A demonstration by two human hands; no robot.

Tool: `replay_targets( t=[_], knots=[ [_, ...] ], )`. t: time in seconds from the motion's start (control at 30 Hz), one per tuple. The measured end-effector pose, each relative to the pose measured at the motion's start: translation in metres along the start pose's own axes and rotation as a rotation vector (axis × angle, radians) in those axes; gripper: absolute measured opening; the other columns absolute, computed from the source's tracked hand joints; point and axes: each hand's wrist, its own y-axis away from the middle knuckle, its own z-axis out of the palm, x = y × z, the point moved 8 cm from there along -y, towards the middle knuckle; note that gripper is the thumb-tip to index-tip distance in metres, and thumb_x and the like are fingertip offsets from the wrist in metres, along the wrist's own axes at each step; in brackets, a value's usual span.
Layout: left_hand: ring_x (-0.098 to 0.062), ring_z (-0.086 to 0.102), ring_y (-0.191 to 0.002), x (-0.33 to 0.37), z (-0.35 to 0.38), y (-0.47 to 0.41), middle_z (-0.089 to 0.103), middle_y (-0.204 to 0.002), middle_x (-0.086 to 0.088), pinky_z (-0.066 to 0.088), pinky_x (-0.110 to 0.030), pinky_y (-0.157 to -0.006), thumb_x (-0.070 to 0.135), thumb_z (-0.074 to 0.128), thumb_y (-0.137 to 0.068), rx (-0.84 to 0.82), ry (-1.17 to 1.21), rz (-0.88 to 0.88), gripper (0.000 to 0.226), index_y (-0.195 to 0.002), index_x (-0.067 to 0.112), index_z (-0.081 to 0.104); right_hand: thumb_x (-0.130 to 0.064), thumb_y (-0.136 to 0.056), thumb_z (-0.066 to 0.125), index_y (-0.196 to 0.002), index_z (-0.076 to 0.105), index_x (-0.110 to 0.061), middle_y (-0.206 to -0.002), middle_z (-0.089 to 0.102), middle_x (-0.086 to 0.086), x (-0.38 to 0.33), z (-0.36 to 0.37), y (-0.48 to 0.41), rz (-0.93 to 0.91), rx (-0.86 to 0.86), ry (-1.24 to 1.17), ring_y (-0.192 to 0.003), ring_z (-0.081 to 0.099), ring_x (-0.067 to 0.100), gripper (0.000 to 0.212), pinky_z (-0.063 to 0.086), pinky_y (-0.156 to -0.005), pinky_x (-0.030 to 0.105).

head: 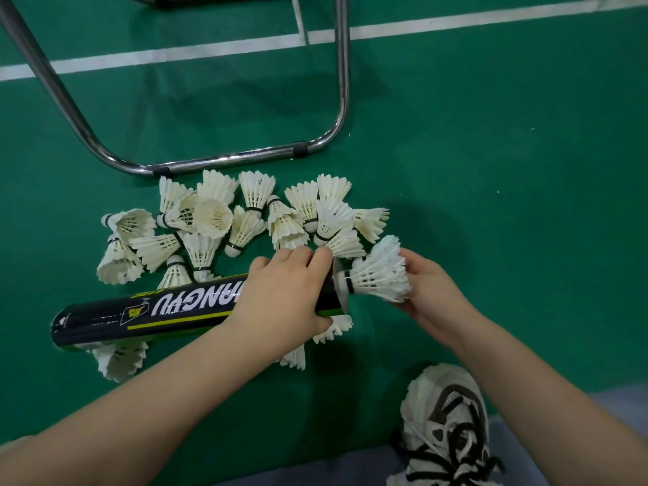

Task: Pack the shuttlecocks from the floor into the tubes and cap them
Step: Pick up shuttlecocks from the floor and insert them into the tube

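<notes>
A black tube with yellow-green lettering [147,312] lies nearly level above the green floor, its open mouth pointing right. My left hand [284,296] grips the tube near that mouth. My right hand [426,289] holds a white feather shuttlecock [377,273] by its skirt, cork first at the tube's opening. Several loose white shuttlecocks [224,222] lie in a heap on the floor just beyond the tube, and a few more [121,359] show from under it.
A chrome chair frame [224,159] rests on the floor right behind the heap. White court lines [210,50] cross the green floor farther back. My white and black laced shoe [449,426] sits at the lower right.
</notes>
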Motion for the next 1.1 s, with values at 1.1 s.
replay_targets(
  t=[1.1],
  knots=[
    [-0.030, 0.058, -0.091, -0.002, 0.004, -0.008, 0.060, -0.100, -0.005, 0.044, -0.042, -0.073, 0.043, 0.080, -0.052, 0.128, 0.037, -0.043, 0.072, -0.111, 0.012, 0.054, -0.016, -0.089, 0.055, -0.080, 0.063, -0.026, -0.073, 0.065, -0.013, -0.023, -0.017, -0.005, -0.382, 0.298, 0.325, -0.077, 0.060, 0.004, 0.015, 0.043, -0.075, 0.022]
  ],
)
